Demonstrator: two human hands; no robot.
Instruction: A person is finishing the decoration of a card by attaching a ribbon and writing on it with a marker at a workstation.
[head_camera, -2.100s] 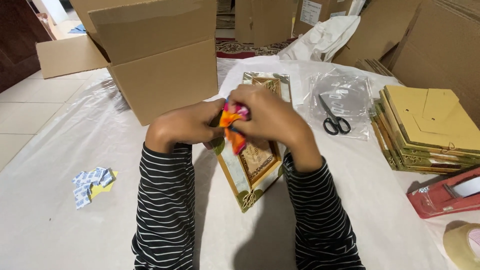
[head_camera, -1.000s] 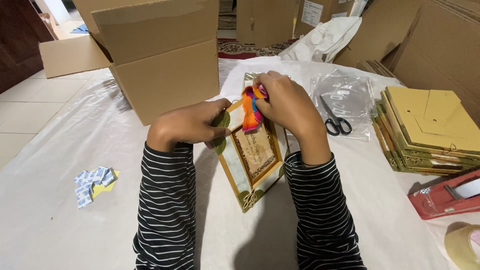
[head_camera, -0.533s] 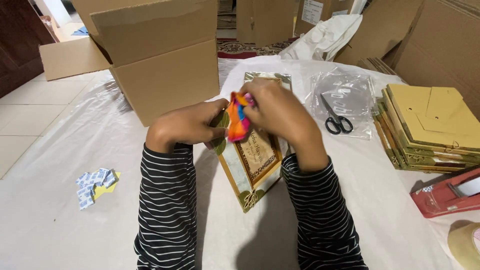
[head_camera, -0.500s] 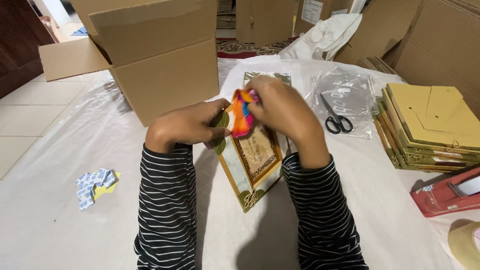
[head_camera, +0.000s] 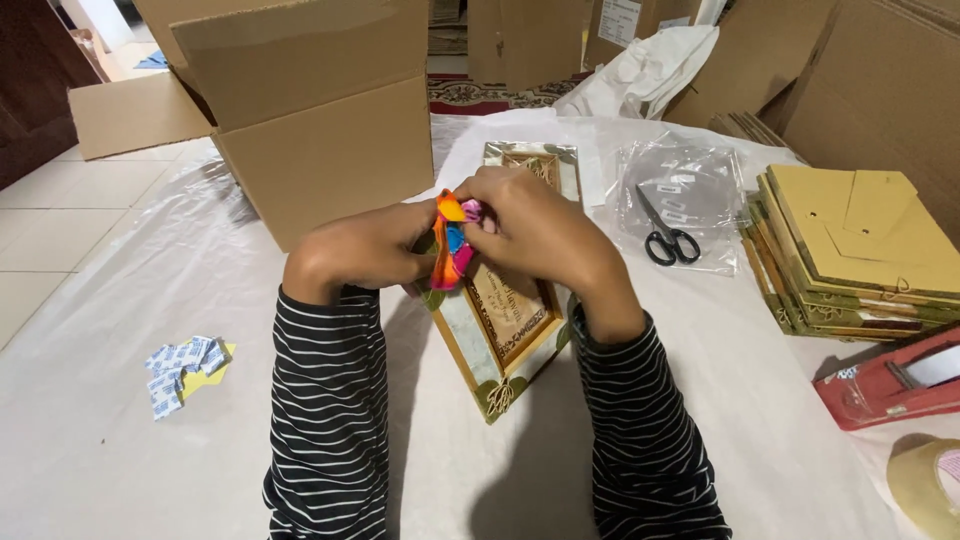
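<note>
Both striped sleeves reach in from the near edge; the left hand and the right hand meet just above the desk, each closed with its fingertips pinching a small bright cloth piece, orange, pink and blue, held upright between them over the upper end of a decorated frame; the step in hand looks like folding or tying the cloth at the frame's top, though whether it is already fixed to the frame I cannot tell, since the fingers cover the join; the next move would call for a steady pinch and small finger work, with the frame kept flat on the desk. To the near left lies a little heap of white sticky pads; at the near right a red tape dispenser and a tape roll. Farther right stands a stack of frames, face down; beyond the hands a pair of scissors rests on clear plastic bags; a second frame lies just behind the hands. At far left an open cardboard box stands close; it crowds the left elbow room little.
</note>
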